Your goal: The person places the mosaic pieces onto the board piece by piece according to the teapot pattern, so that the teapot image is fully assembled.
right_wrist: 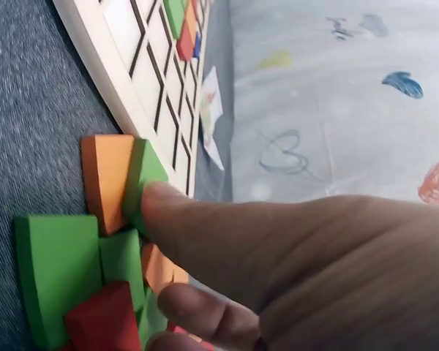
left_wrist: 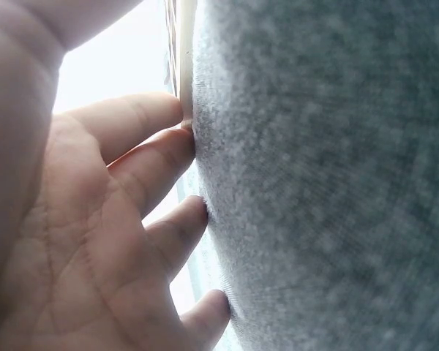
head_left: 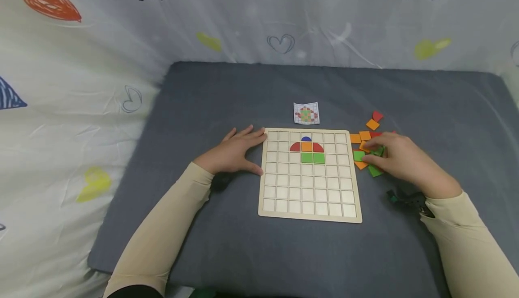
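A pale wooden grid board [head_left: 307, 183] lies on the grey tabletop. In its upper rows sit a blue half-round piece [head_left: 306, 139], an orange square [head_left: 307, 146] between two red rounded pieces [head_left: 294, 147], and two green squares [head_left: 307, 158] side by side. My left hand [head_left: 237, 151] spreads along the board's upper left edge, fingertips and thumb touching it. To the board's right, my right hand [head_left: 399, 160] pinches a green square tile [head_left: 358, 155] at the pile; the thumb presses it in the right wrist view, where the index fingertip is hidden.
Loose orange, green and red pieces [head_left: 375, 171] lie heaped beside the board, with a red piece [head_left: 377, 116] and an orange one [head_left: 372, 124] farther back. Behind the board lies a small printed pattern card [head_left: 306, 113]. A patterned white cloth [head_left: 243, 18] hangs beyond the table.
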Tool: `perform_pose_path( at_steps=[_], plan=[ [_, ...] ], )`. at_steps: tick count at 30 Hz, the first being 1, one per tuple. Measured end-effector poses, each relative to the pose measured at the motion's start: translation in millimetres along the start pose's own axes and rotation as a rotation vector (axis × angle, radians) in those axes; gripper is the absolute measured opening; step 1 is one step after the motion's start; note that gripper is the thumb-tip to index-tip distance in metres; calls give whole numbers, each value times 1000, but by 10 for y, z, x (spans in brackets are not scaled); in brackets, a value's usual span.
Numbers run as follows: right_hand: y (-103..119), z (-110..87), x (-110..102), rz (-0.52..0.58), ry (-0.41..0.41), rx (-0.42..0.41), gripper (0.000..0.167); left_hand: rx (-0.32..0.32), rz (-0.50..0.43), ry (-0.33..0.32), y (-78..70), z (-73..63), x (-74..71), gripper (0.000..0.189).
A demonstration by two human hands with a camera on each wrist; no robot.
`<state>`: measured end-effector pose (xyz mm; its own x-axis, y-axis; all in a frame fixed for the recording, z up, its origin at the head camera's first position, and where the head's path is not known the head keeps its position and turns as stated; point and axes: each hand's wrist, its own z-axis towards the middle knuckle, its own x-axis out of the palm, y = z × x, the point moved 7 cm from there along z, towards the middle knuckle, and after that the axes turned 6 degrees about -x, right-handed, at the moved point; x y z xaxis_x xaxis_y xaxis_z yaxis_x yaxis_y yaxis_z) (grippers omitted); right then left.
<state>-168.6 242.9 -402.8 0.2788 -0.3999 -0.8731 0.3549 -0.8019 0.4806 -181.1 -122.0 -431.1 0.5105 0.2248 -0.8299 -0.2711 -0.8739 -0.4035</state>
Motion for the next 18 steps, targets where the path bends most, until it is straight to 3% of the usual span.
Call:
perform_pose_path(
  at_steps=[18],
  plan=[
    [69, 28, 18, 4, -27, -23, 15, 13, -1, -5, 1, 8, 5, 111]
  ],
)
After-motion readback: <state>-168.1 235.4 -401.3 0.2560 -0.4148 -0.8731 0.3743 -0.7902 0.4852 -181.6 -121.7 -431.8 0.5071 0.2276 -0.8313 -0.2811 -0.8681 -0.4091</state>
